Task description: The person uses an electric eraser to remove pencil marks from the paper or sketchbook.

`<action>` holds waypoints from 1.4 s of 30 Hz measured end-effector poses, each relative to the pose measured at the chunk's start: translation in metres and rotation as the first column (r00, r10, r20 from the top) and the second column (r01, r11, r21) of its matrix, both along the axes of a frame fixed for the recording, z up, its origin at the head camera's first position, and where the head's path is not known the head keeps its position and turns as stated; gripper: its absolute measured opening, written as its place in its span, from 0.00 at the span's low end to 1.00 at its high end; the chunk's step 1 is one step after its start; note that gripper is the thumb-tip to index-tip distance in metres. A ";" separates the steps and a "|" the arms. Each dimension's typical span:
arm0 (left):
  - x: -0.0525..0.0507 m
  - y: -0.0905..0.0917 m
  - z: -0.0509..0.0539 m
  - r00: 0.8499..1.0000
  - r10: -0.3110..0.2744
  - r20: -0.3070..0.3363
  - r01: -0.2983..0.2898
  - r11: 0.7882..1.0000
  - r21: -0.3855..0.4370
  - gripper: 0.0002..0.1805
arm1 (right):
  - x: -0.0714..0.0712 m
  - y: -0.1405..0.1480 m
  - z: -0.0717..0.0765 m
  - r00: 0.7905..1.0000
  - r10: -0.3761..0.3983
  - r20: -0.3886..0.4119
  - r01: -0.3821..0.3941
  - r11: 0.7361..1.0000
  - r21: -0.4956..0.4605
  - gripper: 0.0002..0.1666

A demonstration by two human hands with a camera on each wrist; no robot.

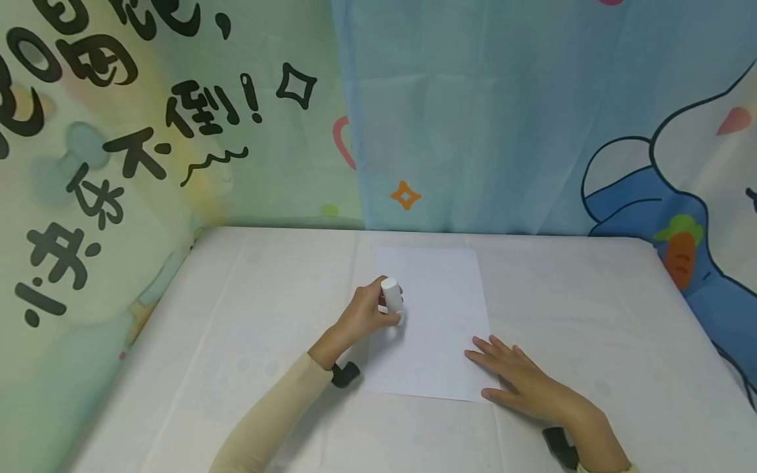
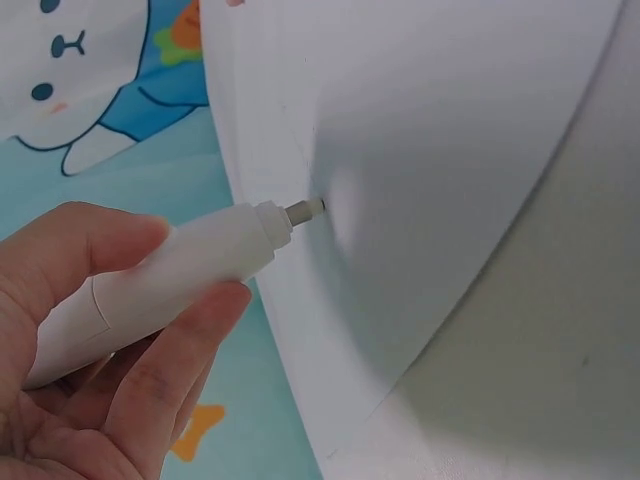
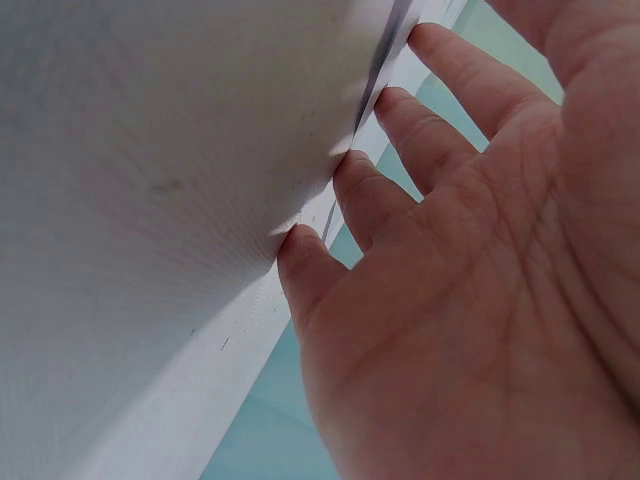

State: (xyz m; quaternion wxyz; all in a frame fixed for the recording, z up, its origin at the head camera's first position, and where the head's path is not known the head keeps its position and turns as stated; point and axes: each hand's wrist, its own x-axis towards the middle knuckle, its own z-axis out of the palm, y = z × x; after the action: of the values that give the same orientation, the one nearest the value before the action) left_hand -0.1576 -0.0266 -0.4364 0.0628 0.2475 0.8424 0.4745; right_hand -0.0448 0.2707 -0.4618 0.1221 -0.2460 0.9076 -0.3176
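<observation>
A white sheet of paper lies on the table. Over its left side, my left hand grips a thick white electric eraser, thumb and fingers curled round its body. In the left wrist view the electric eraser has a narrow grey metal end with a small pale tip, dark at its very end. That tip is close to the paper; whether it touches I cannot tell. My right hand rests with fingers spread at the lower right edge of the sheet. Its fingertips touch down in the right wrist view.
A white cloth covers the table. Behind it hangs a printed curtain, with another printed panel at the left. Dark wrist cameras sit on both wrists.
</observation>
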 end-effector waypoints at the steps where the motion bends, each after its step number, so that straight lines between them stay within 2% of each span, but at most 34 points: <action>1: 0.000 0.001 0.000 1.000 -0.003 0.001 0.003 1.000 0.004 0.20 | 0.000 0.000 0.000 1.000 -0.001 0.004 0.001 1.000 -0.001 0.35; 9: 0.000 0.004 -0.003 1.000 -0.015 0.012 0.015 1.000 0.018 0.20 | 0.001 -0.002 0.003 0.998 -0.018 0.053 0.018 1.000 -0.011 0.36; 20: 0.000 0.008 -0.005 1.000 -0.018 0.009 0.017 0.999 0.033 0.20 | 0.003 -0.001 0.002 1.000 -0.009 0.009 0.009 1.000 -0.006 0.35; 29: 0.000 0.012 -0.004 1.000 -0.027 0.001 0.027 0.999 0.027 0.21 | 0.003 -0.001 0.004 1.000 -0.014 0.014 0.014 1.000 0.001 0.35; 42: 0.000 0.019 -0.003 0.999 -0.045 -0.004 0.046 0.999 0.025 0.20 | 0.002 -0.004 0.009 0.997 -0.026 0.068 0.026 1.000 0.002 0.36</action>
State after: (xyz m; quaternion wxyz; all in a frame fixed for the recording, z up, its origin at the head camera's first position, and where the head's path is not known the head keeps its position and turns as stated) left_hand -0.1576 -0.0076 -0.4395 0.0692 0.2681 0.8306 0.4832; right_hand -0.0429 0.2672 -0.4530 0.1491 -0.2230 0.9062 -0.3269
